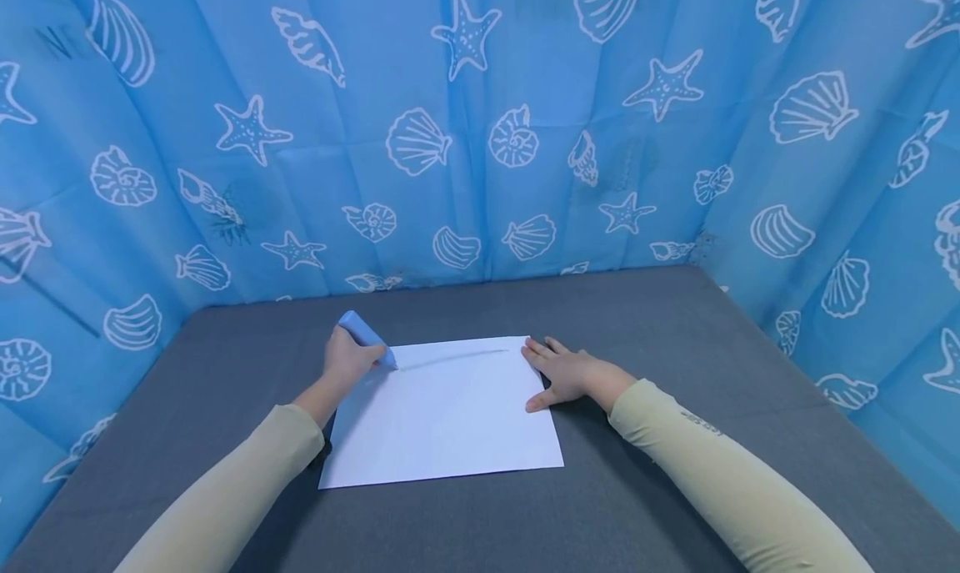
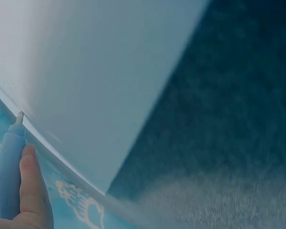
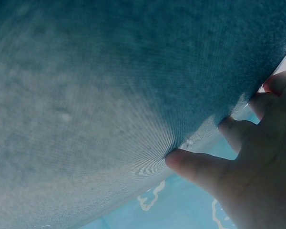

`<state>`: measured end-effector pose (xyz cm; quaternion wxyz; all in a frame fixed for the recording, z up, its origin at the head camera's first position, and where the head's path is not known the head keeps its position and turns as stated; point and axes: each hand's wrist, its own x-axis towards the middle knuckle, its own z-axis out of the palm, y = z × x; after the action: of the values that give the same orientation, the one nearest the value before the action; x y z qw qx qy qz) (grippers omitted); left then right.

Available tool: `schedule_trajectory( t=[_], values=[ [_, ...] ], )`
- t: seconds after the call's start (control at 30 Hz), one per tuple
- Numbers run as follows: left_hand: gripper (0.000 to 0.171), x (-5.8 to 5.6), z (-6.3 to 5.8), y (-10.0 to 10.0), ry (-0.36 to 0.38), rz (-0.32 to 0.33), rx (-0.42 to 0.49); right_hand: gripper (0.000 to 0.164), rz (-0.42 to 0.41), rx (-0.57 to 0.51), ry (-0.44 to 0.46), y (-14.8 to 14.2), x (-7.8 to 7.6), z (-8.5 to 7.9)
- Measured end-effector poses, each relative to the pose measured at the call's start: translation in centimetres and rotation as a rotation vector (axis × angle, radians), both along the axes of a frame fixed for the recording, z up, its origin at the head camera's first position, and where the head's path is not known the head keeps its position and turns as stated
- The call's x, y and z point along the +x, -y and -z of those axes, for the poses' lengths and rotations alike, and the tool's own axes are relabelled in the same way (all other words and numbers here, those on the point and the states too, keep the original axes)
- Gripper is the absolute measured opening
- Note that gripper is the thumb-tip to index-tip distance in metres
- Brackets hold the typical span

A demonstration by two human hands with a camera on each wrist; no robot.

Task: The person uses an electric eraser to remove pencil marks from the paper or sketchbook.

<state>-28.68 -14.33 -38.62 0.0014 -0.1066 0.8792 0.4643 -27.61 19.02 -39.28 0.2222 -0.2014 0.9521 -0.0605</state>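
A white sheet of paper point(image 1: 450, 423) lies on the grey table, with a faint greyish line point(image 1: 457, 357) running across its upper part. My left hand point(image 1: 347, 363) grips a thick light-blue marker point(image 1: 366, 334) near the sheet's upper left corner. The marker leans, its tip down at the left end of the line. In the left wrist view the marker point(image 2: 10, 176) shows a pale narrow tip, with fingers round its barrel. Spread fingers of my right hand point(image 1: 566, 374) rest on the sheet's right edge; some fingertips point(image 3: 178, 160) reach past it onto the cloth.
Grey cloth covers the table point(image 1: 450, 531) all round the sheet. A blue curtain point(image 1: 480, 181) with white shells and starfish hangs along the table's back and sides. A small dark object point(image 1: 321, 454) shows under the left wrist by the sheet's left edge.
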Motion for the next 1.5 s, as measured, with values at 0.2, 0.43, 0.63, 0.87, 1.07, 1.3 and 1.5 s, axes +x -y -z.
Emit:
schedule_trajectory(
  t=[0.2,0.43,0.63,0.87,1.07,1.3,1.5],
  values=[
    [0.065,-0.04,0.04,-0.16,0.004,0.006,0.004,0.104,0.002,0.002,-0.002,0.0,0.0,0.05],
    [0.064,0.06,0.04,0.14,0.005,-0.002,0.002,0.104,-0.006,0.001,0.003,0.04,-0.01,0.14],
    [0.063,0.2,-0.01,0.1,0.003,0.001,0.003,0.103,0.003,-0.007,0.006,0.02,0.01,0.04],
    [0.063,0.22,-0.02,-0.07,0.007,0.01,-0.007,0.103,-0.001,-0.003,0.004,0.0,-0.01,-0.07],
    [0.061,0.23,0.15,0.04,-0.011,-0.009,-0.005,0.104,0.003,-0.01,0.013,0.0,0.07,-0.11],
    [0.06,0.12,0.16,0.0,-0.015,0.003,0.01,0.104,0.005,-0.009,0.004,-0.03,0.07,-0.08],
    [0.065,0.17,0.28,-0.24,0.01,0.017,-0.002,0.104,0.008,-0.013,0.009,-0.09,-0.03,0.04]
  ],
)
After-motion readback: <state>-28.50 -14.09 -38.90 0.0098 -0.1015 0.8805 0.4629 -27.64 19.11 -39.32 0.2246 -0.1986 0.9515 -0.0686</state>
